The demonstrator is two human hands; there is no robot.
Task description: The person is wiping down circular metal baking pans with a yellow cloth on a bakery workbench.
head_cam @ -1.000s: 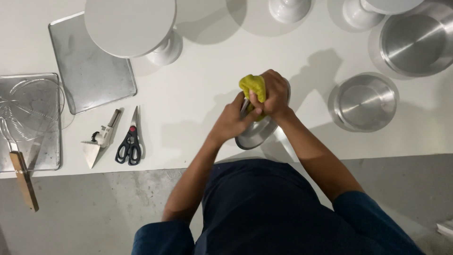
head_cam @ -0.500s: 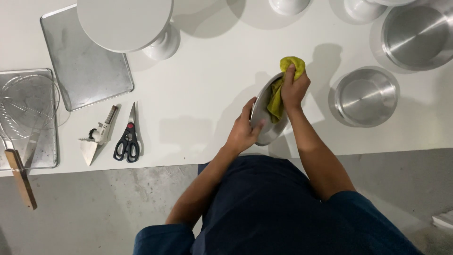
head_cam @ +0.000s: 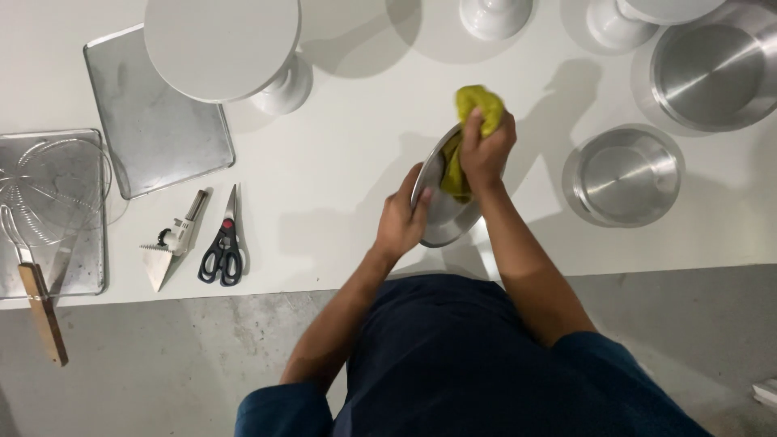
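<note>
Left hand [head_cam: 402, 220] gripping tilted metal bowl [head_cam: 443, 212] rim, right hand [head_cam: 486, 150] clenching yellow cloth [head_cam: 473, 109] inside it

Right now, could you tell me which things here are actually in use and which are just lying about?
In use: left hand holding the tilted metal bowl; right hand pressing the yellow cloth into it.

Lying about: scissors, flat tray, cake stand, round pan.

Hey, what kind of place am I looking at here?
Probably a baking or kitchen work area: white cake stands and round metal cake pans sit on a white counter, beside a flat baking tray and scissors.
</note>
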